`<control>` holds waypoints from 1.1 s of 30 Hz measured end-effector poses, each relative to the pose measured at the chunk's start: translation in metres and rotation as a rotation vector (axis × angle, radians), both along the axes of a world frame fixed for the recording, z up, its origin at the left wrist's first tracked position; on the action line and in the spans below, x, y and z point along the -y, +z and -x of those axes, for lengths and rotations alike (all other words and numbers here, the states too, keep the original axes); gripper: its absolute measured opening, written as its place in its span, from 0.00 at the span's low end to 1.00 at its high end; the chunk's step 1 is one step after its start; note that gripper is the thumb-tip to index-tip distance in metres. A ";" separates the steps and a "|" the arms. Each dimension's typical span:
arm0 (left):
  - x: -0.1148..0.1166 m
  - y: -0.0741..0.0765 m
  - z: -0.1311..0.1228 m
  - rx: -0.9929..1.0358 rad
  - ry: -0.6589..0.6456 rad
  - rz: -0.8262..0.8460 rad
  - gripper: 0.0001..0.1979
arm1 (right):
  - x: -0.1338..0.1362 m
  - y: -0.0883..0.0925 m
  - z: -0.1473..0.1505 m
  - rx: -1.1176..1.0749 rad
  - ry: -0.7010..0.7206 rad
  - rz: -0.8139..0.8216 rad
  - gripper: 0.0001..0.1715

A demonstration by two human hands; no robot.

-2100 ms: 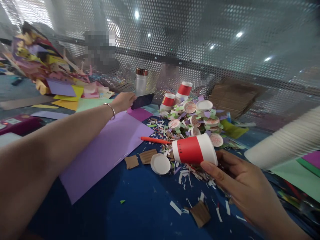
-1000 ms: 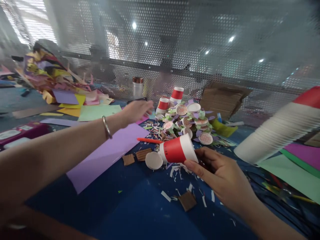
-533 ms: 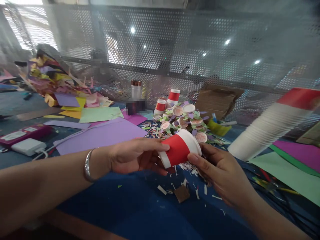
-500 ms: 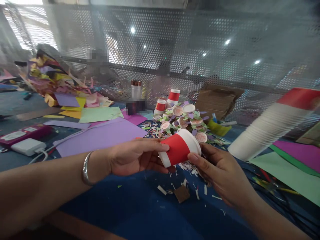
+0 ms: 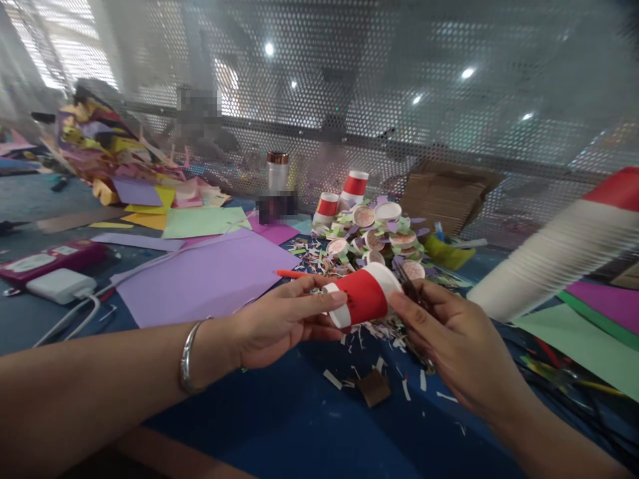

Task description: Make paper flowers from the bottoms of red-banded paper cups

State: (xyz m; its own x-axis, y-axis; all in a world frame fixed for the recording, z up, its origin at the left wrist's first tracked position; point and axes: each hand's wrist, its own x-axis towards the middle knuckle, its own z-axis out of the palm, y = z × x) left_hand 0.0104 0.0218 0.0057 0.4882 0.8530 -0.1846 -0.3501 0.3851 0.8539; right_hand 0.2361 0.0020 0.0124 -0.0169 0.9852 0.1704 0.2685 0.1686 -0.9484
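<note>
A paper cup (image 5: 367, 296) with a red band and white ends lies on its side in the air, between my hands. My left hand (image 5: 292, 313) holds its narrower end, thumb on top and fingers beneath. At the wider end, my right hand (image 5: 439, 319) pinches the rim with thumb and fingers. Something dark and thin shows beside the right fingers, too unclear to name. Behind the cup is a pile of small round pieces (image 5: 374, 239) with green and purple paper bits. Two red and white cups (image 5: 355, 186) stand behind that pile.
A long stack of white cups (image 5: 554, 253) leans at the right. Purple paper (image 5: 200, 273) and a white charger (image 5: 62, 286) with a cable lie left. Folded cardboard (image 5: 444, 199), a bottle (image 5: 277, 173) and a mesh screen (image 5: 379, 80) are behind. Paper scraps (image 5: 374, 387) litter the blue table (image 5: 309, 426).
The cup has turned slightly, and dark marks now show on its red band. A dark thin thing has appeared by my right fingers. The view has shifted a little, and an orange stick shows beyond my left hand.
</note>
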 end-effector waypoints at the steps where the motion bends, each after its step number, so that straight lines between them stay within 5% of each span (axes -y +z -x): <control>1: 0.000 0.000 0.000 0.019 0.003 0.016 0.13 | 0.001 0.001 0.000 0.012 -0.001 -0.019 0.20; 14: -0.002 -0.003 -0.002 0.009 0.188 -0.090 0.07 | 0.007 0.000 -0.001 0.079 -0.100 -0.179 0.23; 19: 0.000 -0.002 -0.004 -0.066 0.266 -0.161 0.26 | 0.013 0.002 0.008 0.136 0.169 -0.007 0.23; 22: 0.002 -0.004 -0.004 -0.086 0.292 -0.243 0.29 | 0.016 0.001 0.016 0.116 0.306 0.079 0.24; 33: 0.001 -0.009 -0.007 -0.063 0.279 -0.304 0.27 | 0.016 0.000 0.019 0.107 0.344 0.099 0.24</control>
